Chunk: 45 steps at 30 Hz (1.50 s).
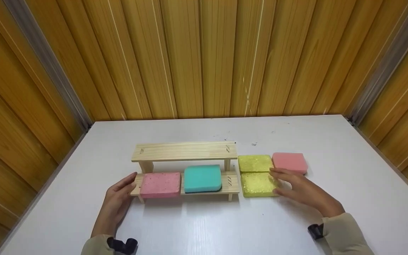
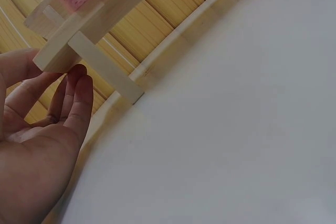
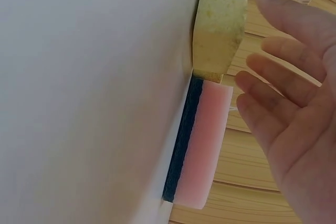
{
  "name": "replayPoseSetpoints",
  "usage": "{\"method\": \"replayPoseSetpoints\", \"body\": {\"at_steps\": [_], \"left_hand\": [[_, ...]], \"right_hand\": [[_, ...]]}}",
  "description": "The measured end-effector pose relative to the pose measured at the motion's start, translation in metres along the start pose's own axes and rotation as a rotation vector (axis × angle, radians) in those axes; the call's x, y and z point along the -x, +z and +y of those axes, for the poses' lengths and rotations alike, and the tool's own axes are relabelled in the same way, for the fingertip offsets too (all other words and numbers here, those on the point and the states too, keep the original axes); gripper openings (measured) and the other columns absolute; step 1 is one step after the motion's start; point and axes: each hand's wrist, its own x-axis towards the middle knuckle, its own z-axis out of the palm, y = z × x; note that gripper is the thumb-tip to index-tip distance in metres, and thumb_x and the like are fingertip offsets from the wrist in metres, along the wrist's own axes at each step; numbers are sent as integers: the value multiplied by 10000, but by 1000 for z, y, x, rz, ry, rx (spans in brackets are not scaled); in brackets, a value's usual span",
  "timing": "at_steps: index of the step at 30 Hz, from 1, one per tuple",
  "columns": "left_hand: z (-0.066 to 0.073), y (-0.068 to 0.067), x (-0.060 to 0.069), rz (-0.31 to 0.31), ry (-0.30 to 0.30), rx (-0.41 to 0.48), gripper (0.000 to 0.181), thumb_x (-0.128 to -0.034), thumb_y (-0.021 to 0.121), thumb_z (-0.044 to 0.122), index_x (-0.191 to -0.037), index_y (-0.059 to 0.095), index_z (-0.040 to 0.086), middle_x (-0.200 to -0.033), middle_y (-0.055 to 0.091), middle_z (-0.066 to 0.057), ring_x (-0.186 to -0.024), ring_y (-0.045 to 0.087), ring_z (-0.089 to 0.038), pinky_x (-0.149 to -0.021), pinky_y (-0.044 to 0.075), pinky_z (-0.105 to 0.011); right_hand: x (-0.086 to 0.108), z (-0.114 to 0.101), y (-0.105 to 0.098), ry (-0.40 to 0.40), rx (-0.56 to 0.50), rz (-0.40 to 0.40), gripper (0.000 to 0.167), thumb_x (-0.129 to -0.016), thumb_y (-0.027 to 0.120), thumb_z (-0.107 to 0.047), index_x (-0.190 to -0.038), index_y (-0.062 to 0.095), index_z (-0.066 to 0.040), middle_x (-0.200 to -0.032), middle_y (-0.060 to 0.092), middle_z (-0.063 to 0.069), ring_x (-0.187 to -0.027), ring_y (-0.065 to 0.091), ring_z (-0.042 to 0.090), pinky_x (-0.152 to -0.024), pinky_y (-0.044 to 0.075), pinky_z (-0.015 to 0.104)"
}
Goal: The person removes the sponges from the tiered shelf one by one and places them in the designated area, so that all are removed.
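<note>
My left hand (image 1: 116, 202) grips the left end of the lower step of a two-tier wooden rack (image 1: 186, 151); in the left wrist view, curled fingers (image 2: 80, 103) reach under the plank's end. On that lower step lie a speckled pink sponge (image 1: 160, 185) and, to its right, a teal sponge (image 1: 202, 179) with a dark underside. Above the right part of the front yellow sponge (image 1: 257, 184) hovers my right hand (image 1: 305, 190), fingers spread and holding nothing. Behind that sponge lies a second yellow sponge (image 1: 255, 163). A smooth pink sponge (image 3: 199, 145) with a dark scouring layer sits beside it.
Everything stands on a white table (image 1: 204, 226). Wood-patterned panels (image 1: 218, 60) enclose it at the back and both sides. The rack's upper step stands behind and above the lower one. Black wrist cameras (image 1: 122, 245) sit on both sleeves.
</note>
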Motion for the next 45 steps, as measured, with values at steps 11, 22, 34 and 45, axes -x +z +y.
{"method": "replayPoseSetpoints", "body": {"at_steps": [11,22,34,45], "left_hand": [[1,2,-4,-5,6,45,536,-921,548,7,-1432,389,-34,-1501,377,-131,-1155,559,-43,-1024,477,-214],[1,3,-2,-2,-13,10,540,-927,573,48,-1436,401,-2,-1523,375,-95,-1292,490,-121,-1037,455,-206],[0,3,-1,11,-16,-12,560,-911,616,84,-1429,418,4,-1516,385,-111,-1121,556,12,-1029,460,-205],[2,1,-1,0,-11,-1,552,-927,572,54,-1444,389,0,-1525,366,-105,-1306,464,-140,-1027,467,-211]], "right_hand": [[-2,-6,-1,20,15,105,489,-914,645,-268,-1328,556,-22,-1361,557,158,-1264,497,377,-1016,447,559],[-8,-9,0,-92,62,226,446,-859,711,-178,-1261,608,-16,-1261,630,130,-1148,594,328,-921,533,501],[-16,-23,-5,-50,27,159,484,-854,721,-212,-1276,594,-13,-1303,602,150,-1205,560,360,-978,495,515],[-29,-31,-4,-180,56,170,489,-858,718,-199,-1287,579,-10,-1265,622,132,-1119,613,315,-882,562,470]]}}
